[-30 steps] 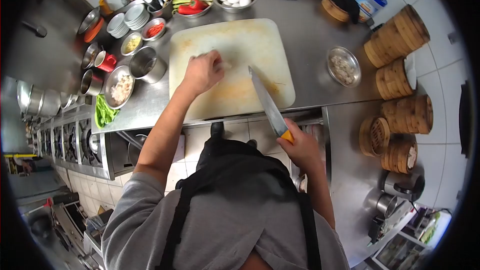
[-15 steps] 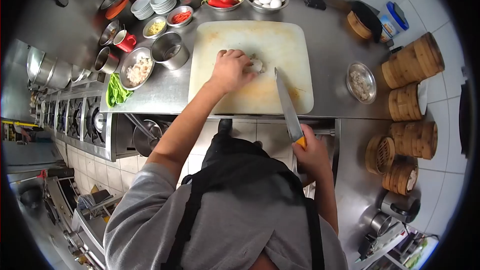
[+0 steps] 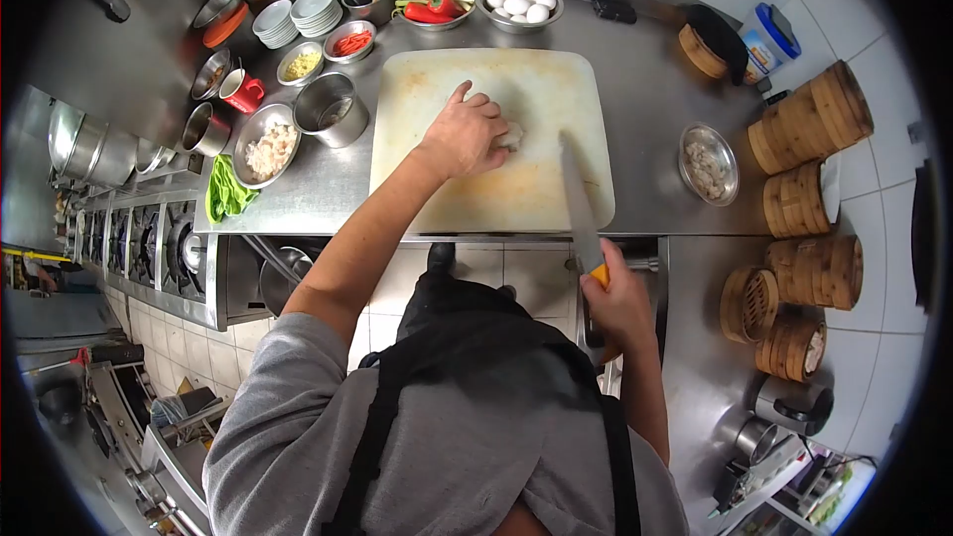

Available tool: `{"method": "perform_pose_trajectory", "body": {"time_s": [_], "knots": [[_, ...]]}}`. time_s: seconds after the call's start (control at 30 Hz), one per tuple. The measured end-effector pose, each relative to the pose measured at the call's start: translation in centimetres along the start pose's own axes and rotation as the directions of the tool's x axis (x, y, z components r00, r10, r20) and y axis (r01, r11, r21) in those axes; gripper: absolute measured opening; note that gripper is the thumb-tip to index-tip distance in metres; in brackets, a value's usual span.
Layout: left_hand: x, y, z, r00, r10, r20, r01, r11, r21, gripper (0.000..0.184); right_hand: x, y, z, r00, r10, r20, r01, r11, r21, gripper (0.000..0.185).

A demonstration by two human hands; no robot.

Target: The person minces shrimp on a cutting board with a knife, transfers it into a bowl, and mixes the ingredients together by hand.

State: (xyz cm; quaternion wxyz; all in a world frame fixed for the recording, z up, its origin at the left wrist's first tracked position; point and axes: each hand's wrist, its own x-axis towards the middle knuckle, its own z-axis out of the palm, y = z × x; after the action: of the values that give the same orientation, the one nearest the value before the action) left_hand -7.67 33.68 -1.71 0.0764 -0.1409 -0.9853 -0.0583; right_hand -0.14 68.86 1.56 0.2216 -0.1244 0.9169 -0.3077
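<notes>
"Board, large, pale, rounded at the corners (image 3: 491, 208). What's on it?"

"One small, pale, moist-looking lump (image 3: 510, 136), near the middle."

"Left hand (image 3: 467, 139)?"

"Beside the lump, forefinger lifted, other fingers bent. Whether they grip it, I cannot tell."

"Right hand (image 3: 620, 303)?"

"Closed round the yellow handle of a long steel knife (image 3: 579, 203); blade angled over the board's near edge, tip apart from the lump."

"Progress?"

"Part-way, I judge. Red strips and yellow bits look cut; stalks lie long, red peppers look whole, eggs are in their shells. The lump seems to be the piece in hand; its cut state is unclear."

"Containers, left side?"

"Wide steel bowl (image 3: 270, 115), pale chunks. Small steel bowl (image 3: 301, 82), yellow bits. Another small steel dish (image 3: 350, 61), red strips. Deep steel pot (image 3: 342, 134), contents unclear."

"Far side?"

"Shallow metal basin (image 3: 437, 26), green-and-white stalks and red peppers. Round metal bowl (image 3: 518, 28), white eggs."

"Right side?"

"Oval-looking steel dish (image 3: 703, 131), pale, greyish pieces."
</notes>
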Motion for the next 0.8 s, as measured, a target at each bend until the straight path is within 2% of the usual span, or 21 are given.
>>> {"method": "perform_pose_trajectory", "body": {"time_s": [0.07, 0.2, 0.27, 0.4, 0.5, 0.57, 0.7, 0.77, 0.8], "knots": [[-0.4, 0.1, -1.6, 0.986, -0.034, 0.163, 0.016, 0.993, 0.113, 0.032, 0.2, 0.2, -0.3, 0.992, 0.023, -0.122, -0.024, 1.0, -0.004, 0.066], [-2.9, -0.1, -1.5, 0.966, -0.087, 0.244, 0.08, 0.996, 0.036, 0.034, 0.4, 0.4, -0.9, 0.988, -0.013, -0.156, 0.022, 0.998, 0.052, 0.066], [-3.8, -0.3, 0.8, 0.992, -0.096, -0.077, 0.087, 0.99, -0.109, 0.029, 1.0, -0.2, -0.9, 0.992, -0.06, -0.113, 0.066, 0.997, 0.05, 0.067], [-3.9, -0.4, 1.2, 0.991, -0.108, -0.079, 0.099, 0.988, -0.118, 0.027, 2.3, -3.3, -0.8, 0.991, -0.117, -0.06, 0.116, 0.993, -0.03, 0.066], [-3.5, 0.4, 1.2, 0.97, -0.217, -0.11, 0.201, 0.97, -0.138, 0.026, 3.8, -4.7, -0.2, 0.972, -0.227, -0.063, 0.221, 0.971, -0.09, 0.063], [-3.0, 0.5, 1.7, 0.984, -0.157, -0.086, 0.151, 0.985, -0.079, 0.025, 4.9, -4.7, 0.3, 0.938, -0.331, -0.104, 0.318, 0.94, -0.121, 0.062], [-3.1, 0.5, 0.9, 0.98, -0.161, -0.12, 0.156, 0.986, -0.05, 0.021, 5.6, -5.4, 0.0, 0.941, -0.328, -0.081, 0.31, 0.934, -0.175, 0.062], [-3.2, 0.3, 0.4, 0.949, -0.298, -0.101, 0.252, 0.913, -0.32, 0.02, 5.7, -5.2, -0.2, 0.95, -0.302, -0.081, 0.287, 0.944, -0.162, 0.062], [-3.0, 0.6, -0.7, 0.949, -0.3, -0.099, 0.255, 0.912, -0.32, 0.02, 5.7, -5.1, -0.2, 0.95, -0.302, -0.078, 0.287, 0.944, -0.16, 0.062]]}}
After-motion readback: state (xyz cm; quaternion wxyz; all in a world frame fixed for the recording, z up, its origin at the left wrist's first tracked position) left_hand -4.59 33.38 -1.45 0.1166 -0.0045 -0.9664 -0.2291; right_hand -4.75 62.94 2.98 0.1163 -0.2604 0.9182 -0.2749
